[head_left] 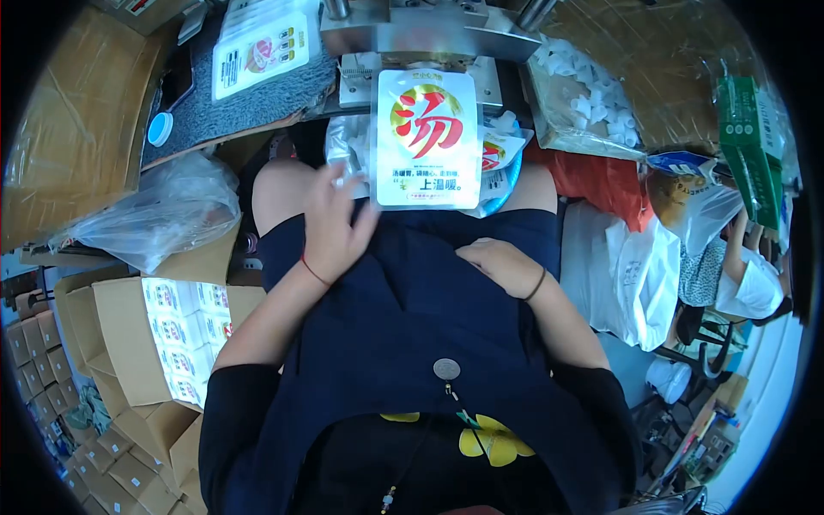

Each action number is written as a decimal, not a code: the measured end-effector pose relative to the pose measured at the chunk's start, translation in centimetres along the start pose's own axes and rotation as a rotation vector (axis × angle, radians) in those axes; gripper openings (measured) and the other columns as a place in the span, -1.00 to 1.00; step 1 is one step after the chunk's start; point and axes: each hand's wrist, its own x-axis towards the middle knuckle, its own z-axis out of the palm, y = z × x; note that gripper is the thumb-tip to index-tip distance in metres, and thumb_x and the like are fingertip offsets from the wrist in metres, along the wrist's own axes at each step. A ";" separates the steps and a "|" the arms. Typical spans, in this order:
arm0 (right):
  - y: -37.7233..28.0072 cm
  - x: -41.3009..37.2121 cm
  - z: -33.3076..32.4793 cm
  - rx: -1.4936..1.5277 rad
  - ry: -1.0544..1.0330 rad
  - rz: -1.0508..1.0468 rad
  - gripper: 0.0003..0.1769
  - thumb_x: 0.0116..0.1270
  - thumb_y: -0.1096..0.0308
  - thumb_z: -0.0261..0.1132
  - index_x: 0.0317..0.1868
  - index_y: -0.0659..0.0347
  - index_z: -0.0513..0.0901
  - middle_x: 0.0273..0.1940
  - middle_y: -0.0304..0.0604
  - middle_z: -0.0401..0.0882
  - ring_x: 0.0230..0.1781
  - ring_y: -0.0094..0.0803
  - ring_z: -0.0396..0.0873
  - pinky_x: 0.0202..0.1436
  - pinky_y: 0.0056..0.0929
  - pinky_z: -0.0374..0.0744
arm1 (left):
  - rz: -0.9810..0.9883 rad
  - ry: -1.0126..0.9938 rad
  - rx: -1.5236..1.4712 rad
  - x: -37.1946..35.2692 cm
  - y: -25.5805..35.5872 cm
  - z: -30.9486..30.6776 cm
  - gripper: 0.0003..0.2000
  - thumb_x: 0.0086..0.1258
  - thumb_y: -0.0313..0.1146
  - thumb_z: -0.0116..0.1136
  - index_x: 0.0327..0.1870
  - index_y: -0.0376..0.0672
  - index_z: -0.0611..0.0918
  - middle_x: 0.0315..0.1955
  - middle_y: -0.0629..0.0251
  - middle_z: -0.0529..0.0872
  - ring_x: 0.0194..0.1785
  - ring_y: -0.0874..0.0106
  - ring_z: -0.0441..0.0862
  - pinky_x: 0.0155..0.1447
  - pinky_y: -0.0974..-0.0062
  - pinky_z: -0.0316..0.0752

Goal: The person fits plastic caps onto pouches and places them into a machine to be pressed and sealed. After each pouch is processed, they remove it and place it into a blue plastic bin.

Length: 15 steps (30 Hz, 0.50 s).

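Note:
A white pouch [427,142] with large red lettering sits upright at the front of the metal press [429,39], its lower end over my lap. My left hand [335,225] is just left of the pouch's lower edge, blurred, thumb and fingers apart and nothing in them. On the dark apron [403,257] rests my right hand [505,268], its fingers curled under and partly hidden. Behind the pouch, a blue basin [512,184] between my knees holds more printed pouches [496,156]. Clear plastic [342,146] shows to the left of the pouch.
A stack of printed pouches [262,56] lies on the blue-grey mat [296,86], with a blue-white cap [160,129] nearby. White plastic spouts [601,112] fill a tray at right. Open carton [129,335], plastic bags [163,210] and a green box [748,150] surround me. Another person's arm [736,249] shows far right.

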 end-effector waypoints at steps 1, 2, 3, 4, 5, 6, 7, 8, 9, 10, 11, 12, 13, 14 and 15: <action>0.0 0.0 0.0 0.019 -0.014 -0.002 -0.79 0.42 0.32 0.22 -0.04 0.20 0.69 -0.13 0.03 0.71 -0.03 0.07 0.63 0.02 -0.08 0.59 | 0.024 -0.323 0.131 -1.3 0.5 -0.4 -0.54 0.37 -0.17 0.36 0.21 -0.16 0.58 0.24 0.03 0.54 0.28 -0.04 0.48 0.29 0.06 0.37; 0.2 0.2 -0.1 0.041 -0.028 -0.006 -0.79 0.42 0.32 0.22 -0.06 0.21 0.69 -0.16 0.04 0.71 -0.05 0.08 0.64 0.00 -0.07 0.59 | 0.068 -0.556 0.041 -2.4 0.9 -0.8 -0.57 0.44 -0.08 0.27 0.20 -0.13 0.61 0.18 0.09 0.64 0.24 0.03 0.56 0.25 0.07 0.42; 0.3 0.6 -0.2 0.063 -0.042 -0.013 -0.80 0.42 0.32 0.22 -0.08 0.22 0.69 -0.18 0.06 0.71 -0.06 0.09 0.64 -0.02 -0.06 0.59 | 0.039 -0.692 -0.186 -5.3 -1.4 1.5 -0.60 0.55 -0.01 0.09 0.13 -0.11 0.69 0.00 0.07 0.75 0.10 0.06 0.67 0.17 0.08 0.49; 0.1 0.9 -0.6 -0.088 0.026 -0.005 -0.73 0.39 0.34 0.25 0.02 0.26 0.69 -0.08 0.10 0.73 -0.09 0.11 0.69 -0.01 -0.09 0.62 | -0.123 -0.996 -0.250 -5.8 -1.2 1.3 -0.55 0.60 0.00 0.01 0.12 -0.23 0.68 -0.08 0.01 0.77 0.01 0.01 0.69 0.11 0.11 0.53; 0.1 1.7 -0.7 -0.318 0.146 0.106 -0.72 0.39 0.33 0.26 0.04 0.25 0.69 -0.05 0.08 0.74 -0.06 0.09 0.69 0.02 -0.09 0.63 | -0.108 -0.992 -0.241 -6.1 -0.9 1.1 -0.54 0.62 0.01 -0.03 0.08 -0.23 0.70 -0.09 0.00 0.77 0.00 0.00 0.69 0.11 0.11 0.54; 0.2 3.1 -0.6 -0.542 0.272 0.196 -0.71 0.38 0.32 0.27 0.05 0.25 0.69 -0.01 0.06 0.74 -0.04 0.07 0.70 0.05 -0.09 0.63 | -0.105 -0.982 -0.220 -6.4 -0.8 0.8 -0.53 0.64 0.02 -0.07 0.04 -0.24 0.72 -0.11 0.00 0.76 0.00 -0.02 0.68 0.11 0.11 0.55; 3.1 4.5 0.0 -0.496 0.393 0.333 -0.69 0.36 0.31 0.28 0.05 0.22 0.70 0.01 0.08 0.74 -0.01 0.06 0.70 0.07 -0.07 0.64 | -0.088 -0.981 -0.216 -6.4 -1.1 0.7 -0.55 0.64 -0.01 -0.04 0.01 -0.23 0.72 -0.13 0.01 0.76 0.00 -0.02 0.68 0.11 0.12 0.55; 7.3 6.1 1.0 -0.436 0.504 0.470 -0.68 0.34 0.30 0.29 0.06 0.19 0.71 0.03 0.10 0.73 0.02 0.05 0.70 0.09 -0.06 0.65 | -0.076 -0.983 -0.210 -6.4 -1.4 0.6 -0.58 0.63 -0.03 -0.02 -0.01 -0.22 0.72 -0.14 0.02 0.76 -0.01 -0.02 0.68 0.11 0.12 0.55; 10.3 7.6 1.5 -0.587 0.437 0.347 -0.69 0.32 0.29 0.30 0.03 0.19 0.73 0.00 0.12 0.74 0.01 0.05 0.71 0.08 -0.04 0.66 | -0.085 -0.871 -0.259 -6.6 -1.5 0.0 -0.61 0.62 -0.06 0.02 -0.02 -0.22 0.72 -0.15 0.01 0.76 -0.02 -0.02 0.68 0.10 0.12 0.55; 12.6 9.3 1.9 -0.742 0.384 0.226 -0.69 0.30 0.27 0.31 0.00 0.18 0.75 -0.03 0.15 0.74 0.00 0.05 0.72 0.07 -0.03 0.67 | -0.077 -0.756 -0.309 -6.5 -2.0 -0.7 -0.65 0.60 -0.09 0.05 -0.03 -0.21 0.72 -0.16 0.01 0.75 -0.03 -0.02 0.68 0.10 0.12 0.56; 13.6 11.2 2.5 -0.770 0.211 0.397 -0.69 0.28 0.30 0.29 -0.03 0.23 0.74 -0.02 0.17 0.74 -0.02 0.05 0.74 0.05 -0.02 0.69 | -0.140 -0.590 -0.316 -6.5 -2.7 -1.8 -0.70 0.57 -0.15 0.10 -0.04 -0.21 0.72 -0.16 0.00 0.75 -0.03 -0.02 0.68 0.09 0.12 0.56; 14.2 12.6 2.9 -0.802 0.036 0.578 -0.69 0.27 0.32 0.27 -0.05 0.28 0.74 -0.02 0.19 0.74 -0.03 0.05 0.75 0.03 -0.01 0.71 | -0.188 -0.423 -0.331 -6.2 -3.4 -3.1 -0.75 0.54 -0.21 0.15 -0.04 -0.21 0.71 -0.16 0.00 0.74 -0.02 -0.01 0.68 0.09 0.12 0.56; 15.0 12.9 3.3 -0.811 -0.012 0.503 -0.72 0.24 0.32 0.28 -0.10 0.26 0.76 -0.07 0.17 0.75 -0.07 0.05 0.76 0.01 0.01 0.71 | -0.254 -0.253 -0.260 -5.5 -4.5 -5.2 -0.83 0.45 -0.35 0.14 -0.19 -0.23 0.72 -0.19 0.00 0.74 -0.08 -0.04 0.68 0.05 0.09 0.56; 15.4 12.7 3.8 -0.822 -0.060 0.438 -0.74 0.22 0.31 0.30 -0.16 0.24 0.78 -0.11 0.15 0.77 -0.12 0.05 0.77 -0.01 0.03 0.71 | -0.281 0.037 -0.112 -6.0 -6.5 -7.0 -0.84 0.35 -0.44 0.11 -0.21 -0.25 0.72 -0.17 -0.03 0.74 -0.06 -0.05 0.67 0.05 0.08 0.56; 14.6 12.6 3.9 -0.835 -0.039 0.472 -0.75 0.20 0.29 0.31 -0.18 0.21 0.79 -0.15 0.14 0.77 -0.13 0.06 0.77 -0.01 0.02 0.71 | -0.426 0.128 0.094 -6.7 -9.5 -9.0 -0.84 0.29 -0.46 0.10 -0.24 -0.29 0.71 -0.20 -0.06 0.73 -0.05 -0.05 0.65 0.07 0.06 0.54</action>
